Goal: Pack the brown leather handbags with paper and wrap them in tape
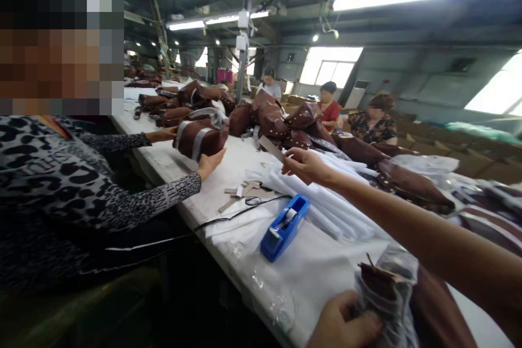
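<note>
My right hand [305,165] reaches out over the long white table [322,277] and pinches a flat cardboard strip [271,148] above a pile of white bags [326,196]. At the bottom of the view, my left hand [340,323] grips the plastic-wrapped top of a brown bag [391,288] that lies at the table's near end. A blue tape dispenser [285,227] sits on the table between my two hands. More cardboard strips [244,191] lie just beyond it.
A person in a leopard-print top [73,185] stands at the left and holds a brown bag with white stripes [200,138]. Heaps of brown bags [277,119] cover the table's far part. Three other people work behind them. A black cord [228,216] runs off the table edge.
</note>
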Demonstrator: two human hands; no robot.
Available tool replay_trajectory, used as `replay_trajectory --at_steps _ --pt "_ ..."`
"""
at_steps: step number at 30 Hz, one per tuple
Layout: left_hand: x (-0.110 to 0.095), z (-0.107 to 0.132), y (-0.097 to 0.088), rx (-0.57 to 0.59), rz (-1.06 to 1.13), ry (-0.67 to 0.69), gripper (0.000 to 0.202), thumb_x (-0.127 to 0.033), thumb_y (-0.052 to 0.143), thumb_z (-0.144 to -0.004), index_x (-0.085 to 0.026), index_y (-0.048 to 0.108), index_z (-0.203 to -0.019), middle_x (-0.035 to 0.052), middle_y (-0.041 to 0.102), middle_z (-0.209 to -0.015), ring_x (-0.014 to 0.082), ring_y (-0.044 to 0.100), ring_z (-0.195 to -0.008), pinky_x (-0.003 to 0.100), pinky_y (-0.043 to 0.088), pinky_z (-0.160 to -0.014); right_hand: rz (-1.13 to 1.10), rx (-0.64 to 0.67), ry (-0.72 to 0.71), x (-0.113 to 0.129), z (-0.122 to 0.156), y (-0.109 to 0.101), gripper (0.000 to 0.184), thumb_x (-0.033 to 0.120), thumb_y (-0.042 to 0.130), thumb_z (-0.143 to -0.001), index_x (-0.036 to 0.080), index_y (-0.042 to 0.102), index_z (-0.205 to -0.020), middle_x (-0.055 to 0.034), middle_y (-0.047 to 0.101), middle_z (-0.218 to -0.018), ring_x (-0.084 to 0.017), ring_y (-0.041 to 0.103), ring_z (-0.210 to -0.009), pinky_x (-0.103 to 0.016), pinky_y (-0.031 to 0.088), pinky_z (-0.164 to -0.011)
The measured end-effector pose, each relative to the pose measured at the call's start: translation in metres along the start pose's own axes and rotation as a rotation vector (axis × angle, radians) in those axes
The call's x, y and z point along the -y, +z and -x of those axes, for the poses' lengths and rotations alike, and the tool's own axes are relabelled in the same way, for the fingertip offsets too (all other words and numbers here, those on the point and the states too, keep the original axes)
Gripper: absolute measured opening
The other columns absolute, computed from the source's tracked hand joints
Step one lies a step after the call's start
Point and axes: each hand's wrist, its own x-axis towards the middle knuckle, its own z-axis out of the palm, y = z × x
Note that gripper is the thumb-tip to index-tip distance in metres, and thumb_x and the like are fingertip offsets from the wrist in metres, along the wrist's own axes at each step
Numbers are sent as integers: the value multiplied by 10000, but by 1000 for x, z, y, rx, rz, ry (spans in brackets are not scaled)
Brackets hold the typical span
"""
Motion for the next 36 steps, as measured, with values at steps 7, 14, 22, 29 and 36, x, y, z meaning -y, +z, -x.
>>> replay_trajectory --at_steps 7,14,22,29,36 --pt "-21 6 34 42 -75 -16 349 -371 816 -734 -139 702 -969 51 703 -857 149 637 -740 251 484 -728 -387 -557 149 17 237 -94 434 578 758 -774 185 666 -934 -7 702 -709 -144 665 -632 -273 575 -631" --pt "-27 -2 66 -30 -263 -31 359 -303 838 -717 -164 709 -1022 44 754 -931 185 711 -851 270 552 -815 -301 -667 494 17 453 -53 417 591 676 -832 186 757 -894 -22 667 -692 -126 551 -539 -245 405 -453" --pt "-43 0 124 54 -560 -110 363 -228 830 -712 -149 697 -1040 60 762 -900 222 738 -832 295 602 -761 -105 -538 355 17 506 -37 308 410 611 -888 224 784 -1061 -47 743 -868 -172 635 -745 -274 456 -650" --pt "-39 2 145 139 -779 -174 416 -298 824 -740 -152 695 -1108 73 764 -945 200 728 -766 255 569 -687 -72 -525 272 15 496 -37 262 261 612 -840 210 797 -1020 -34 764 -923 -179 686 -810 -258 466 -711" --pt "-46 11 139 157 -926 -138 421 -362 789 -784 -165 692 -1144 62 767 -933 181 707 -677 264 549 -649 -33 -604 300 10 488 -30 269 260 625 -836 204 793 -1039 -41 770 -938 -186 686 -821 -255 460 -701"
